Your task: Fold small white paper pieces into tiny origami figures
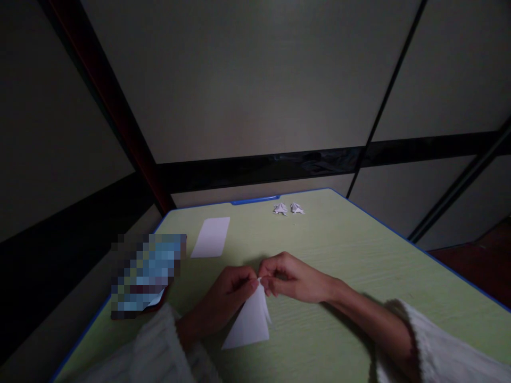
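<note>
A partly folded sheet of white paper (250,323) hangs below my fingers, narrow at the top and wide at the bottom, with a loose flap on its right side. My left hand (229,292) pinches the paper near its upper tip between thumb and fingers. From the right, my right hand (293,277) closes on the same tip, its thumb and index finger meeting the left hand's fingertips. The exact fold under the fingertips is hidden. Two small folded white paper figures (280,209) sit side by side toward the far edge.
A flat white sheet of paper (211,237) lies at the table's far left. Nearer on that side is a blurred-out device with a dark red edge (148,277). The pale green table (339,239) has a blue rim, and cabinet panels (255,90) stand behind it.
</note>
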`<state>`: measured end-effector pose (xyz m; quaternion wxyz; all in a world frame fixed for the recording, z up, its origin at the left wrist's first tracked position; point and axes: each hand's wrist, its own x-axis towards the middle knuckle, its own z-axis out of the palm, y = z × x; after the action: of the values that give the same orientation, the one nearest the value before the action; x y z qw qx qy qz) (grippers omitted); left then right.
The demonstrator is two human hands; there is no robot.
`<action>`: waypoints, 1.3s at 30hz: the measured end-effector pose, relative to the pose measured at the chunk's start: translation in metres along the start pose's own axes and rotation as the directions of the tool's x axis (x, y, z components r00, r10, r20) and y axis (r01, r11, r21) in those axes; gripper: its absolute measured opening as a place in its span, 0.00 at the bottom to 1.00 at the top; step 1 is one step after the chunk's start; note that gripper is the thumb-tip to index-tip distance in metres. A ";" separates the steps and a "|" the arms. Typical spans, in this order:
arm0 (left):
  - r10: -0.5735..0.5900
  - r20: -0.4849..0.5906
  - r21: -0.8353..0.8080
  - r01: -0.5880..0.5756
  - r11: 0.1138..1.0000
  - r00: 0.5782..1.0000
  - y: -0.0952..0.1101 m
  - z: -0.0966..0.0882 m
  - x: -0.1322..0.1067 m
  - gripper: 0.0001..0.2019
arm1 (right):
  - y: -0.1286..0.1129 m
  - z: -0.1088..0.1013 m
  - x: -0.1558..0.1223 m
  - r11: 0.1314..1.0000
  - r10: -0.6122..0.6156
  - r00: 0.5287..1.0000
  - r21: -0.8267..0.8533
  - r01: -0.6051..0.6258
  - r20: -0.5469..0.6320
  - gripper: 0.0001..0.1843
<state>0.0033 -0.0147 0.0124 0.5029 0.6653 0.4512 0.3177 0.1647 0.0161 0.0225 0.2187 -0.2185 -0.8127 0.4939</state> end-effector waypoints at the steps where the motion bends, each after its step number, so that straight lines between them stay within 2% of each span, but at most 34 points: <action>1: 0.003 0.001 0.019 -0.003 1.000 1.000 0.000 0.000 0.000 0.13 | 0.000 0.000 0.000 1.000 0.006 1.000 -0.001 -0.006 0.015 0.06; 6: 0.044 0.000 0.125 -0.044 0.991 0.999 0.003 0.000 -0.002 0.13 | -0.001 -0.001 -0.001 0.998 0.012 1.000 -0.057 -0.011 0.029 0.07; 9: 0.051 -0.021 0.134 -0.048 0.990 0.998 0.004 0.001 -0.002 0.13 | -0.001 0.000 -0.001 0.994 -0.005 1.000 -0.105 0.005 0.004 0.07; 14: -0.037 -0.019 0.035 0.037 0.999 0.999 0.005 0.003 -0.003 0.13 | 0.000 0.002 -0.002 0.971 -0.053 0.997 -0.238 0.037 -0.059 0.05; 21: -0.080 -0.029 -0.081 0.078 0.994 0.996 0.002 0.002 -0.002 0.13 | 0.001 0.003 -0.001 0.911 -0.171 0.981 -0.393 0.123 -0.088 0.05; 31: -0.092 0.058 -0.169 0.101 0.980 0.994 -0.001 0.001 0.002 0.13 | 0.001 -0.003 -0.001 0.956 -0.081 0.997 -0.283 0.073 -0.016 0.06; 36: -0.062 0.045 -0.116 0.067 0.991 0.997 0.000 0.001 0.000 0.13 | 0.002 -0.001 -0.001 0.927 -0.092 0.996 -0.364 0.090 0.011 0.06; 39: -0.092 0.054 -0.110 0.098 0.989 0.994 0.003 0.001 0.000 0.13 | -0.001 0.001 -0.001 0.883 -0.146 0.989 -0.451 0.130 0.000 0.06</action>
<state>0.0047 -0.0155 0.0151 0.5650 0.6210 0.4515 0.3021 0.1648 0.0143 0.0225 0.2107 -0.2130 -0.9144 0.2722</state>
